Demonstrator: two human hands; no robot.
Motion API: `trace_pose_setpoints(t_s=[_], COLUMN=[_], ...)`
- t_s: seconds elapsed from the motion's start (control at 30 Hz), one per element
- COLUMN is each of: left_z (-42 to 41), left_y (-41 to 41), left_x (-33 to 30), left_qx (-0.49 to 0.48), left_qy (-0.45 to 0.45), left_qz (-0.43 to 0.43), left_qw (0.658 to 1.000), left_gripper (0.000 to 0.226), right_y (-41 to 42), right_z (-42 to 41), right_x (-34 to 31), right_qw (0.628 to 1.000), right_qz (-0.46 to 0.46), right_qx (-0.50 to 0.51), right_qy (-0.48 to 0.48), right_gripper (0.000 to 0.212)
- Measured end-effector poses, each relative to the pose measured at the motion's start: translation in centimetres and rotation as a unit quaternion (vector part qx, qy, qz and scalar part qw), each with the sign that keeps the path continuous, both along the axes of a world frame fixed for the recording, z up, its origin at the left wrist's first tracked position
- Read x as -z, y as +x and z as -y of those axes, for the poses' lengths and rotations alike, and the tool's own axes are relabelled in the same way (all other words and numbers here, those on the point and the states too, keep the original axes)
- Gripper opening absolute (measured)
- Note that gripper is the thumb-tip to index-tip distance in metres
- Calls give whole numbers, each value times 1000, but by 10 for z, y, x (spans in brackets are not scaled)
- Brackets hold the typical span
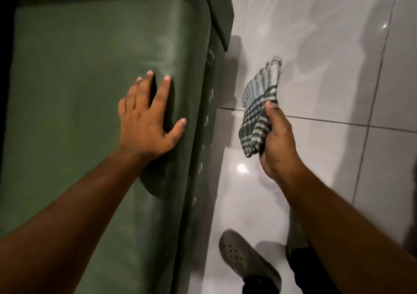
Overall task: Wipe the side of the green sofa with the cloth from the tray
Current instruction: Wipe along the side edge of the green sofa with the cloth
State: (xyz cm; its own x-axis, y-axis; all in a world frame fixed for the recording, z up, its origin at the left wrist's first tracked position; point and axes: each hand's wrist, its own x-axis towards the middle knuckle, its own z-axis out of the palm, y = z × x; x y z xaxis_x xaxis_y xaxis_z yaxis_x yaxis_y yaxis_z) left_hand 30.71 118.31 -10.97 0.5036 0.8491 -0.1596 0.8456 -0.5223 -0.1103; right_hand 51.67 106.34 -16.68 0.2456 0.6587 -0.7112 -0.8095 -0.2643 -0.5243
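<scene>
The green sofa [79,90] fills the left half of the head view, seen from above. Its narrow side panel [203,135] drops to the floor and carries pale smudges. My left hand [146,122] lies flat on the sofa's top surface with fingers spread, near the right edge. My right hand [277,144] hovers over the floor to the right of the sofa, closed around a bunched grey and white checked cloth [259,113]. The cloth's loose end points up and away and does not touch the sofa. No tray is in view.
Glossy white floor tiles [327,56] with dark grout lines cover the right half. My foot in a grey perforated clog [243,260] stands on the floor close to the sofa's base, at the bottom. A darker green cushion edge [221,11] overhangs at the top.
</scene>
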Motion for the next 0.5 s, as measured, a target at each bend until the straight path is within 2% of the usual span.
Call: trace_pose_setpoints(t_s=[0.17,0.27,0.37,0.5], left_z=[-80,-86,-82,-82], left_y=[62,72,69,68], left_x=[-4,7,14,24], left_qx=[17,16,20,22], left_qy=[-17,-5,27,69], left_qz=[-8,-2,19,25], left_qw=[1000,1000,999,997], left_gripper=[96,97,93,92], right_y=[-12,-13,-16,-35], right_z=[-13,-26,-53,-103], right_x=[16,41,66,88], right_qw=[999,999,999,997], right_qz=[-28,-33,-5,31], right_qx=[-10,-22,-47,-74], right_qy=[-18,-17,-26,-22], right_gripper=[29,38,25,36])
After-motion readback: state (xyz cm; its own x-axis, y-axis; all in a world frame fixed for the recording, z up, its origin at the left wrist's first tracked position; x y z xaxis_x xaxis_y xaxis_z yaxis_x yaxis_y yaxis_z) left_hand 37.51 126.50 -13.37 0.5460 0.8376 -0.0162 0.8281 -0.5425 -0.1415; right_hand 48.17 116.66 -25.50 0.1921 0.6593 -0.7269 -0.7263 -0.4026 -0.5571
